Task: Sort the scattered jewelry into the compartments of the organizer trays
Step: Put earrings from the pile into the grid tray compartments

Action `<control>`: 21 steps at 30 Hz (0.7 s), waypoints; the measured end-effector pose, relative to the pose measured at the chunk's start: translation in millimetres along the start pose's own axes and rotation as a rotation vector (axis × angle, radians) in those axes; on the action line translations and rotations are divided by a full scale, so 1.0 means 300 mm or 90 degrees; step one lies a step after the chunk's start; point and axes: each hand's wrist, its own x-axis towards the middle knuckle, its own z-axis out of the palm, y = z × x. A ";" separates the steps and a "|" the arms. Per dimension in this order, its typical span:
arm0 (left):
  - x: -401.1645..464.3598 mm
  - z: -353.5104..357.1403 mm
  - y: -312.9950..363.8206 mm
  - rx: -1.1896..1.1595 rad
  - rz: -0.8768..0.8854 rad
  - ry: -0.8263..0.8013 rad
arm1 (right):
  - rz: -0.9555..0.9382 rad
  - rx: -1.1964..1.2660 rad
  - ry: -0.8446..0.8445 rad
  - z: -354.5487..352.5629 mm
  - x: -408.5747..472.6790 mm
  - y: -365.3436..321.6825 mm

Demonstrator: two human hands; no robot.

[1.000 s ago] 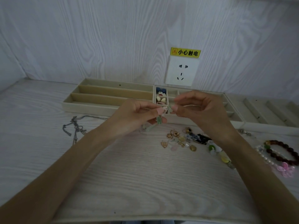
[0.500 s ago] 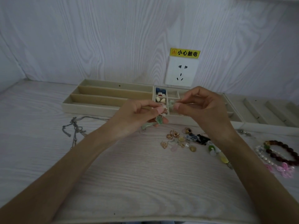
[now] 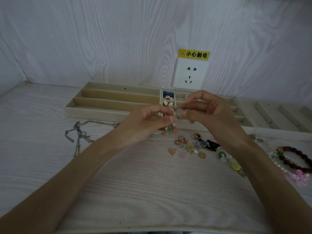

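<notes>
Head view: we see the left hand (image 3: 148,124) and right hand (image 3: 207,112) still pinching the pale green translucent bead jewelry (image 3: 177,113), raised slightly higher than before.

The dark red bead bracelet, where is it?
In the head view, the dark red bead bracelet lies on the table's far right, beside the pearl bracelet.

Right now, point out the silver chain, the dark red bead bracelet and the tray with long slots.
silver chain (image 3: 79,137): head view, on its tangled middle.
dark red bead bracelet (image 3: 294,157): head view, on a bead of its near side.
tray with long slots (image 3: 108,114): head view, on its front wall.
</notes>
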 end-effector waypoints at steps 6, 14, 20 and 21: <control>0.001 0.000 0.021 0.008 0.017 0.056 | -0.004 -0.002 -0.040 -0.018 -0.004 0.002; 0.003 -0.009 0.025 0.016 0.004 0.061 | -0.040 0.019 -0.049 -0.020 -0.003 0.013; 0.007 -0.008 0.030 0.026 -0.023 0.075 | -0.079 0.005 -0.044 -0.016 -0.005 0.015; 0.008 -0.008 0.028 0.028 -0.025 0.079 | -0.083 0.004 -0.046 -0.015 -0.006 0.015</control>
